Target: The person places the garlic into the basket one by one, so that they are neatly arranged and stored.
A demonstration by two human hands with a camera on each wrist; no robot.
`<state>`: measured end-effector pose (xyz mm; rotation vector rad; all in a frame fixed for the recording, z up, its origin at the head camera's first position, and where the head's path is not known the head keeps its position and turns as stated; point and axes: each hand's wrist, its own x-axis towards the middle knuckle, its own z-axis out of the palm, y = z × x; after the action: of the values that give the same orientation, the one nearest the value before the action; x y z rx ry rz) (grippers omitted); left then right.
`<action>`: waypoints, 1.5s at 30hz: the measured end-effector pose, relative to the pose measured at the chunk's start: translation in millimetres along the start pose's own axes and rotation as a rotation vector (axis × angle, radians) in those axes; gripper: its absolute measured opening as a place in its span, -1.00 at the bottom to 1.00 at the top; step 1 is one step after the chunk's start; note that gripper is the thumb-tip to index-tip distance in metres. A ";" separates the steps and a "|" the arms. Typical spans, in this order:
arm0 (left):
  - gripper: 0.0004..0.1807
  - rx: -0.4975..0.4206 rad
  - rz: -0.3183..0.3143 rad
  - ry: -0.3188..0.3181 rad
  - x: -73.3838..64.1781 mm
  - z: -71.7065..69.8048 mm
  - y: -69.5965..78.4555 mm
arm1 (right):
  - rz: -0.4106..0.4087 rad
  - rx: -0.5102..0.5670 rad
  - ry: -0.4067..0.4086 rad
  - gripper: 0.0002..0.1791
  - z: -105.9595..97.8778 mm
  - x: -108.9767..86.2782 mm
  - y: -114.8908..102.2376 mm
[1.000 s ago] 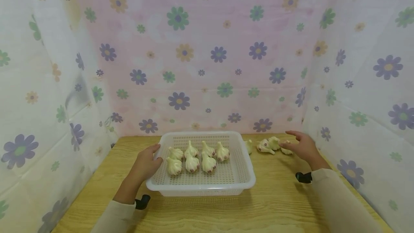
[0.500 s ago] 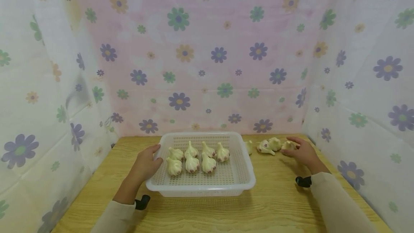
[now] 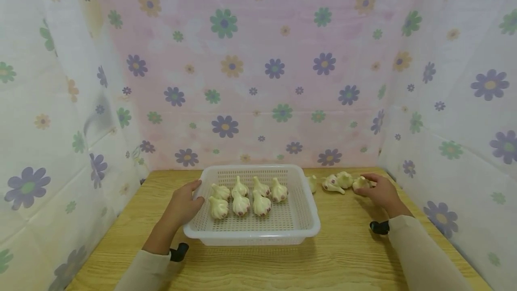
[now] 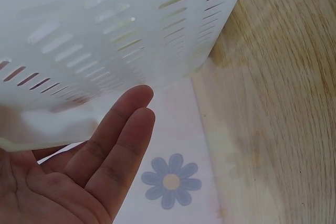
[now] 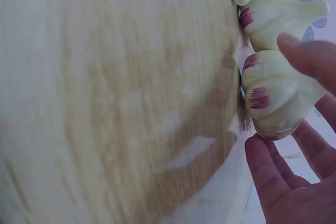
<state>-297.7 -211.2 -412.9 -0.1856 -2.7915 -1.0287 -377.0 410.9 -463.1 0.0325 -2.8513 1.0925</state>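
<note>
My left hand [image 3: 182, 204] holds the left rim of a white perforated plastic basket [image 3: 258, 233], thumb over the edge and the other fingers outside. Several pale garlic bulbs [image 3: 241, 205] with purple-streaked bases stand in the basket, grouped toward its back and left. Over on the right, my right hand [image 3: 381, 191] has its thumb and fingers around the rightmost garlic bulb [image 5: 273, 95], which stays on the table. In the right wrist view the thumb lies across the bulb's near side, and fingertips meet its lower edge. Another garlic bulb [image 5: 278, 17] touches that one.
More garlic bulbs [image 3: 333, 183] lie in a row at the table's back right, one of them partly hidden by the basket's right side. The wood-grain table [image 3: 250, 268] is enclosed by flower-patterned cloth [image 3: 258, 80] at the back and sides.
My right hand has lowered and its thumb and fingers have come around the rightmost garlic bulb. The left hand and the basket have stayed in place.
</note>
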 end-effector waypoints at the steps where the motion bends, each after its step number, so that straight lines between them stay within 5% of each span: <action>1: -0.33 0.001 0.001 0.000 -0.1 -0.5 0.0 | -0.001 0.001 0.004 -0.15 0.3 -0.5 0.1; 21: -0.33 -0.034 -0.022 -0.002 0.0 1.5 -0.1 | -0.006 -0.041 0.111 -0.33 -6.2 -8.7 2.4; 45: -0.32 -0.047 -0.019 -0.003 -0.2 0.9 1.2 | -0.092 -0.064 0.171 -0.16 -21.3 -6.3 -26.6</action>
<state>-297.4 -209.7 -412.9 -0.1674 -2.7786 -1.1006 -367.9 405.3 -430.1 0.0613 -2.7015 0.9378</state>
